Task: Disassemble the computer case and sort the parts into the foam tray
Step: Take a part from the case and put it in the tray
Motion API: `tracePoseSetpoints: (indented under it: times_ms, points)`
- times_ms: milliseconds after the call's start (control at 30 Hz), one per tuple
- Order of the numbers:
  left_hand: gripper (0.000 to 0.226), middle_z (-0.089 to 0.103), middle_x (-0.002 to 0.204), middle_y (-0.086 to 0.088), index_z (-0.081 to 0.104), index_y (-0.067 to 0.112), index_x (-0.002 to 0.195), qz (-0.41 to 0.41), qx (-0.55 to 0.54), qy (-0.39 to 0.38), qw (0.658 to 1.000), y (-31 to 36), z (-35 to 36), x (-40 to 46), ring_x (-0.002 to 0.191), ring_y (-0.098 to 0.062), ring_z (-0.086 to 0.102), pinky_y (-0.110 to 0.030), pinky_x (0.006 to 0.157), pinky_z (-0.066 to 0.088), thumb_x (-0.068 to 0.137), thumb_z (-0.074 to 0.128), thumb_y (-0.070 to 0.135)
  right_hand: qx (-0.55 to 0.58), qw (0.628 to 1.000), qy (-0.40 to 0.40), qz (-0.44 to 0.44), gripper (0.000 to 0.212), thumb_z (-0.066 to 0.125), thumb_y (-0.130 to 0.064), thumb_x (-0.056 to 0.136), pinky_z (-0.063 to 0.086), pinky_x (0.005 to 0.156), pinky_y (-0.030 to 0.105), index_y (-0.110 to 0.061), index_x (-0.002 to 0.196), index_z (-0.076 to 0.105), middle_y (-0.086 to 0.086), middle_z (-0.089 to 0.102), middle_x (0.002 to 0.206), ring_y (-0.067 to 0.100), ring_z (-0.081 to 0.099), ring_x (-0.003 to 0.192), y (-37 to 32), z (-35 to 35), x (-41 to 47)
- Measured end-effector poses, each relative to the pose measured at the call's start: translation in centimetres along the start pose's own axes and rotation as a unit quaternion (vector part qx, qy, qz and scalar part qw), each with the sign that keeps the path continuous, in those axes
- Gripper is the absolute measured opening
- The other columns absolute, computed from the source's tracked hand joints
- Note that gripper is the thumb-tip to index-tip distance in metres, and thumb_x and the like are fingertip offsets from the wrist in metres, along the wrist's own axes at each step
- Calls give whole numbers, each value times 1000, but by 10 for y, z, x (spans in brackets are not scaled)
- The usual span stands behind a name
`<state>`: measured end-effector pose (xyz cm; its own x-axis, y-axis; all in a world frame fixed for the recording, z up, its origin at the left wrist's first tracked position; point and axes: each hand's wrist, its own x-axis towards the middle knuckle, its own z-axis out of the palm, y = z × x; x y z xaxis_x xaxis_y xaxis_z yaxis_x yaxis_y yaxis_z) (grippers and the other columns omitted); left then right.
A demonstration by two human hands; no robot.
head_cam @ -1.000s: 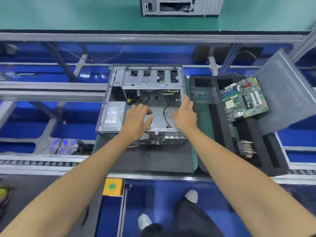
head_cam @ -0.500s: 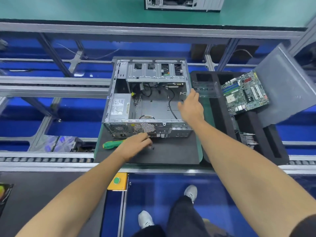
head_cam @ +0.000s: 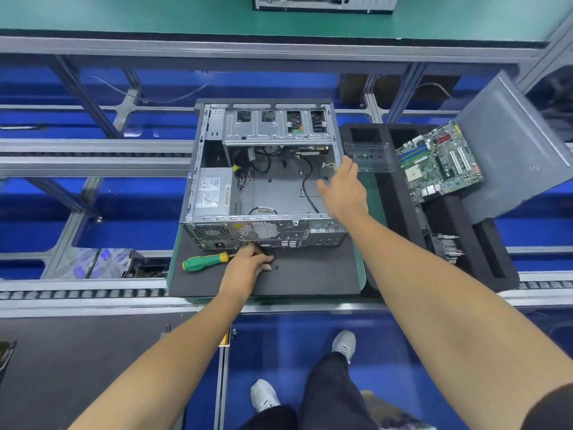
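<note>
The open computer case (head_cam: 263,169) lies on a dark mat (head_cam: 310,274), with its power supply (head_cam: 214,192) inside at the left and loose cables in the bay. My left hand (head_cam: 248,263) is down on the mat in front of the case's rear panel. Its curled fingers cover the shaft of a green-handled screwdriver (head_cam: 203,261); a grip is not visible. My right hand (head_cam: 344,187) hovers with straight fingers over the case's right wall and holds nothing. The black foam tray (head_cam: 400,212) sits to the right, holding the motherboard (head_cam: 440,162).
A clear plastic box (head_cam: 370,156) with small screws sits on the tray's near-left corner. A heatsink (head_cam: 448,246) lies in a tray slot. A grey side panel (head_cam: 511,150) leans at the right. A small screw (head_cam: 276,267) lies on the mat. Another case (head_cam: 322,3) stands on the far bench.
My left hand left the inside of the case and came down onto the mat at the screwdriver. My right hand moved from the case floor toward its right wall.
</note>
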<state>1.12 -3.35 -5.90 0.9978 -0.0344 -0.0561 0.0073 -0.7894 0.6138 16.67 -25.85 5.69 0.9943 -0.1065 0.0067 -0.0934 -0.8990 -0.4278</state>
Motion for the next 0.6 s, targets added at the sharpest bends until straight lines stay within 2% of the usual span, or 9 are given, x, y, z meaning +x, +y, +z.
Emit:
tracePoseSetpoints:
  times_ms: [67, 133, 233, 333, 467, 600]
  points:
    - [13, 67, 107, -9, 78, 7, 104, -13, -17, 5, 1000, 3, 3, -2, 93, -4, 65, -23, 90, 54, 94, 72, 12, 1, 1000, 2, -2, 72, 59, -39, 96, 40, 66, 38, -7, 150, 23, 12, 40, 138, 35, 61, 91, 0, 0, 0]
    - [11, 66, 101, -5, 78, 10, 103, 32, 39, -2, 999, 4, 3, -1, 98, -11, 62, -30, 86, 54, 96, 69, 13, 6, 1000, 6, 0, 71, 58, -38, 96, 38, 67, 38, -7, 149, 24, 12, 41, 137, 36, 61, 92, 0, 0, -1]
    - [11, 61, 105, -5, 69, 14, 105, 65, 95, -53, 992, 7, -7, 5, 105, -21, 58, -37, 80, 50, 101, 63, 22, 10, 1000, 3, 2, 71, 58, -38, 95, 39, 69, 38, -7, 150, 23, 12, 41, 139, 37, 60, 95, -1, -1, -2]
    - [10, 56, 117, -7, 59, 14, 112, 80, 165, -105, 977, 10, -8, 15, 115, -25, 52, -37, 88, 47, 104, 55, 19, 16, 1000, 1, 2, 69, 57, -38, 95, 40, 68, 39, -8, 149, 25, 12, 41, 137, 38, 61, 95, -1, -2, -2]
    - [19, 48, 134, -13, 51, 10, 125, 72, 258, -114, 957, 11, 5, 12, 121, -34, 47, -41, 100, 41, 108, 42, 15, 19, 1000, 0, 2, 69, 56, -38, 96, 42, 69, 40, -8, 149, 24, 11, 42, 137, 36, 60, 94, -2, -4, -3]
    - [21, 48, 133, -16, 48, 8, 128, 28, 251, -102, 962, 10, 11, 9, 121, -38, 46, -47, 96, 46, 109, 43, 15, 34, 999, 1, 4, 66, 55, -38, 96, 52, 80, 49, -8, 147, 26, 11, 43, 136, 37, 60, 97, -3, -6, -5]
